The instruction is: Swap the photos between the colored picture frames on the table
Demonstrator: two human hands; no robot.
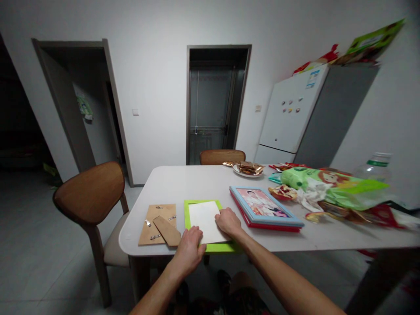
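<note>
Two bare hands: both at the green frame, which lies by the table's near edge; clock read from its middle, 12 pointing away from the person.
Left hand: at 7 o'clock, fingers bent over the frame's corner and the sheet's edge; I cannot tell whether it grips.
Right hand: at 3 o'clock, fingers curled against the sheet's right edge; whether it pinches, I cannot tell.
White sheet: within the frame's border, smooth, matte, rectangular, slightly askew to the bars.
Table: rounded corners at the left; pale top stretches from the frame toward 11 and 12, with a narrow strip at 9 before the backing board.
Backing board: at 9, tan, flat, with shiny metal clips and a tapering brown strut angled across it.
Frame stack: between 2 and 3, near the right hand; blue frame around a glossy photo, red frame beneath.
Plate: at 1, round, heaped with crinkled golden packets.
Green bag: at 2, beyond the stack, creased shiny plastic.
</note>
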